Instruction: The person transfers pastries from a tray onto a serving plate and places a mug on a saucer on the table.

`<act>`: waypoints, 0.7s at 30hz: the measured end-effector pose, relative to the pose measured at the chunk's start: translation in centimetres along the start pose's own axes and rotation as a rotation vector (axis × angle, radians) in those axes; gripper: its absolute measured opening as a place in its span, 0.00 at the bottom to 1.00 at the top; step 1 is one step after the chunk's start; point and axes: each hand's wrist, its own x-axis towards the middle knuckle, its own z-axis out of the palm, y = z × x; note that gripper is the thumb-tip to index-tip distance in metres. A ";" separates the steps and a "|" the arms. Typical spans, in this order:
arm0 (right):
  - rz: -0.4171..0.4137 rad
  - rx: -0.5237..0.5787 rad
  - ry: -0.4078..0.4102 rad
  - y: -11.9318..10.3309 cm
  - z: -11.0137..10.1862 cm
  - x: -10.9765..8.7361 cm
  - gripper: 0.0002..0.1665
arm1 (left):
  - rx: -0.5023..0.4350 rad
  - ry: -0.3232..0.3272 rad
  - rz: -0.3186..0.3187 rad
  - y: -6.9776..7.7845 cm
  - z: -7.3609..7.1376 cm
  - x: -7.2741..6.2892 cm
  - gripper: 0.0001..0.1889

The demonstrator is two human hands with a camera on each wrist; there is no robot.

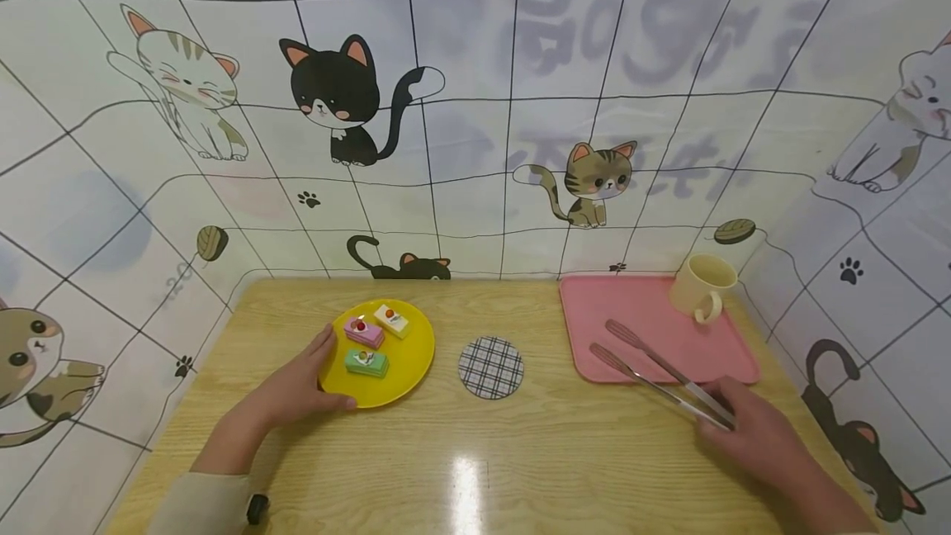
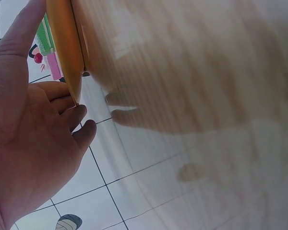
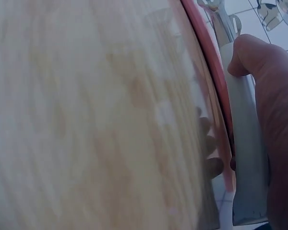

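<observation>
My left hand holds the left side of a yellow plate, the thumb at its near rim and the fingers along its left rim. On the plate lie small toy cakes: a pink one, a white one and a green one. In the left wrist view the plate appears edge-on beside the palm. My right hand grips metal tongs at the handle end. Their two arms stand apart, tips over the pink tray, with nothing between them.
A cream mug stands at the tray's far right corner. Between plate and tray lies a round checked coaster. Cat-print cloth walls enclose the back and sides of the wooden table.
</observation>
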 end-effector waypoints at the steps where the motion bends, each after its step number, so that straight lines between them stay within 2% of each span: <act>1: 0.004 -0.004 -0.004 0.2 0.0 -0.1 0.25 | -0.001 0.000 0.001 0.0 0.0 0.0 0.71; 10: 0.022 -0.036 -0.037 1.2 -0.4 -0.6 0.25 | 0.025 0.007 0.022 -0.3 0.1 0.1 0.71; 21: -0.031 -0.061 0.021 2.2 -0.2 -1.0 0.26 | 0.015 0.004 0.020 -0.3 0.1 0.1 0.71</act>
